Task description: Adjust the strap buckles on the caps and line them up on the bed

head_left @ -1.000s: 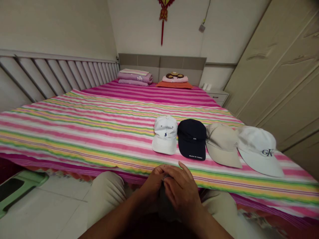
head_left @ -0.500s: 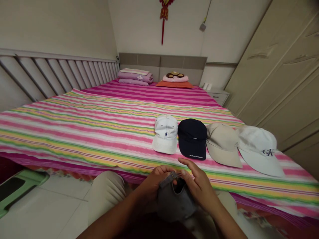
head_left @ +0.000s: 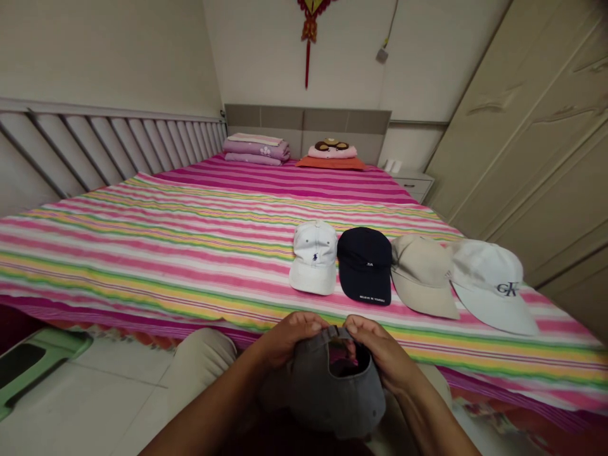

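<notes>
A grey baseball cap (head_left: 332,402) is held over my lap, its back opening and adjusting strap turned upward. My left hand (head_left: 292,335) grips the strap's left end, thumb on top. On the other side, my right hand (head_left: 380,348) pinches the strap's right end. Some fingers of both hands are hidden behind the cap. Beyond them a row of caps lies on the bed: a white cap (head_left: 313,259) with a small dark logo, a navy cap (head_left: 365,266), a beige cap (head_left: 422,275) and a larger white cap (head_left: 491,285) with dark letters.
The caps rest on a bed with a striped sheet (head_left: 166,247). Folded purple bedding (head_left: 256,150) and an orange pillow (head_left: 330,163) lie by the headboard (head_left: 342,126). A green stool (head_left: 52,354) stands at lower left, a wardrobe (head_left: 536,145) at right.
My right hand has closed from a more spread pose onto the strap. The grey cap has turned so its back opening shows wider, with the strap across the top.
</notes>
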### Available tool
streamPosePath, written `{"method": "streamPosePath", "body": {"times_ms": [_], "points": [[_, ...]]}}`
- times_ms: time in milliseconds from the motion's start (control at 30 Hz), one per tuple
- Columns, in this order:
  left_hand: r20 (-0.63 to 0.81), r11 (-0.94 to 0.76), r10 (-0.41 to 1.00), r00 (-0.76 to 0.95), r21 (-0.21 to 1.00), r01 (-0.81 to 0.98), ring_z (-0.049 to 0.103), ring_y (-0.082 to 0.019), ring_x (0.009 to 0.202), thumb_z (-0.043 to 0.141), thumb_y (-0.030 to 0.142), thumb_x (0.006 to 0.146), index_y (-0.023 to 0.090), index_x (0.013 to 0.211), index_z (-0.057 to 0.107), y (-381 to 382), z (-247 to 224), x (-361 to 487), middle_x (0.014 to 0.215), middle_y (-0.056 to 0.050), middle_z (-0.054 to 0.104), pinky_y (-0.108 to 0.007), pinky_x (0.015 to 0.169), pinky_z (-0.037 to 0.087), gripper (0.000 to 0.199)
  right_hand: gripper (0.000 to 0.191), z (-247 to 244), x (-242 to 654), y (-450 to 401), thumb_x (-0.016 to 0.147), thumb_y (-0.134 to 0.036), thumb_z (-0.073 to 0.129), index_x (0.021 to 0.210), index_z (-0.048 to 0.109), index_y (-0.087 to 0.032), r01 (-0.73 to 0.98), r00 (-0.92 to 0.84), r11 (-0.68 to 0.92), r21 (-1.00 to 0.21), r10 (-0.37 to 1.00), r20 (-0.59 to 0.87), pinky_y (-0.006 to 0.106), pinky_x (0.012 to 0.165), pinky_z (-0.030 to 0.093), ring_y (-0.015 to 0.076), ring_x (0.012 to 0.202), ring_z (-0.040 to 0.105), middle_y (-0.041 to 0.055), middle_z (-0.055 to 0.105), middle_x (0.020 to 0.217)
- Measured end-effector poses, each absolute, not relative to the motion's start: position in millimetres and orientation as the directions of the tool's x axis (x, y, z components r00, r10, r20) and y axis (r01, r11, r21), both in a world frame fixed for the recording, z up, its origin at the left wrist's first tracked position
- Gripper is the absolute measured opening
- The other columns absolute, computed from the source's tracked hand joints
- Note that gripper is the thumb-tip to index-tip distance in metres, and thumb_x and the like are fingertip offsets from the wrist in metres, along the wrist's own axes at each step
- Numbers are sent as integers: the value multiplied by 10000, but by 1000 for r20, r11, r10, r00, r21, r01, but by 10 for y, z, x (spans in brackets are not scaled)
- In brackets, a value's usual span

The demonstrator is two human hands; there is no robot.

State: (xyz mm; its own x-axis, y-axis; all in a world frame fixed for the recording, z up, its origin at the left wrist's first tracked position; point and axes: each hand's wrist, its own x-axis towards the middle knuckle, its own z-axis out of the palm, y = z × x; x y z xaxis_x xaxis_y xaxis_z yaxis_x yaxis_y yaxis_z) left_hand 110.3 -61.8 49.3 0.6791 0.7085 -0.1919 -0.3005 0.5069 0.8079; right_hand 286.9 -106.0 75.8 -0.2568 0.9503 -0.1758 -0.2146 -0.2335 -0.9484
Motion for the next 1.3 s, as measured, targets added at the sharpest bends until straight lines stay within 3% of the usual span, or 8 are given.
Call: {"method": "streamPosePath", "body": {"times_ms": [167, 333, 467, 667, 867, 1100, 1300], "points": [[-221, 518, 678, 702, 820, -242, 491, -55, 446, 715, 243, 594, 106, 691, 633, -597, 464, 1110, 558, -1, 607, -170, 469, 351, 187, 264, 746, 2840, -1050, 708, -356, 586, 581, 459, -163, -194, -222, -202, -960, 962, -158, 199, 453, 252, 72, 450, 337, -40, 453, 485], [-159, 515, 657, 737, 808, -285, 564, -102, 527, 672, 268, 651, 107, 742, 626, -603, 498, 1124, 626, -44, 648, -209, 534, 411, 191, 267, 770, 2803, -1047, 698, -370, 579, 575, 463, -163, -112, -214, -198, -974, 962, -171, 198, 432, 215, 66, 443, 311, -43, 442, 488], [-111, 465, 684, 721, 828, -313, 601, -120, 597, 710, 211, 605, 99, 763, 632, -621, 552, 1133, 663, -63, 671, -211, 587, 427, 208, 256, 786, 2777, -1035, 700, -348, 555, 556, 448, -165, -48, -225, -188, -981, 959, -173, 200, 419, 191, 65, 442, 296, -40, 440, 493], [-116, 489, 724, 680, 782, -388, 569, -90, 460, 755, 202, 528, 102, 715, 636, -622, 570, 1137, 560, -38, 658, -166, 468, 408, 244, 177, 799, 2764, -1024, 672, -259, 500, 540, 427, -168, -12, -228, -148, -989, 963, -141, 203, 432, 188, 66, 449, 281, -51, 405, 478], [-95, 494, 706, 702, 776, -393, 569, -97, 417, 768, 231, 511, 99, 709, 652, -614, 534, 1115, 527, -45, 656, -159, 422, 423, 265, 164, 819, 2762, -1041, 646, -237, 523, 536, 420, -173, -51, -252, -154, -987, 958, -136, 202, 425, 174, 63, 434, 269, -60, 390, 467], [-91, 517, 704, 704, 746, -420, 581, -100, 439, 712, 243, 597, 98, 752, 648, -542, 576, 1006, 550, -46, 653, -165, 447, 449, 221, 363, 743, 2887, -1042, 733, -471, 557, 615, 549, -128, -169, -377, -249, -954, 910, -171, 198, 457, 259, 64, 442, 341, -37, 451, 498], [-76, 534, 639, 766, 760, -370, 631, -150, 595, 704, 215, 602, 73, 918, 630, -476, 579, 859, 709, -95, 680, -220, 571, 484, 355, 254, 655, 2947, -1021, 615, -334, 722, 673, 592, -125, -401, -348, -340, -851, 915, -202, 188, 500, 336, 73, 496, 451, -15, 542, 571]]}}
